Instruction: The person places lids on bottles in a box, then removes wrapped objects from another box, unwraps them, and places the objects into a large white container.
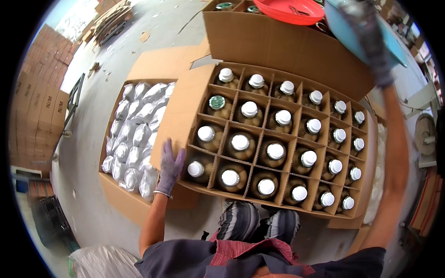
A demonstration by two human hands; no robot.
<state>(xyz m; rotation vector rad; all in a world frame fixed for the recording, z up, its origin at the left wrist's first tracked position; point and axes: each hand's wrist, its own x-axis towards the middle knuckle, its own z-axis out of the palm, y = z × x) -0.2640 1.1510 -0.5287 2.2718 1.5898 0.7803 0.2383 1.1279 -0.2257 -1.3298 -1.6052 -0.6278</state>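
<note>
My left hand, in a grey-purple glove, lies with spread fingers against the side flap of an open carton. Cardboard dividers split this carton into cells, each with a glass bottle. Nearly all the bottles carry a white cap; one bottle near the far left shows a green top instead. Stretched out to the far right, my right hand, also gloved, is over a light blue basin. Motion smears its fingers, so what it holds, if anything, cannot be seen.
Left of the bottles stands a carton of silvery plastic-wrapped items. Behind is another carton with a red bowl on top. Stacked boxes line the left side, near a black crate. Flattened cardboard is piled farther back.
</note>
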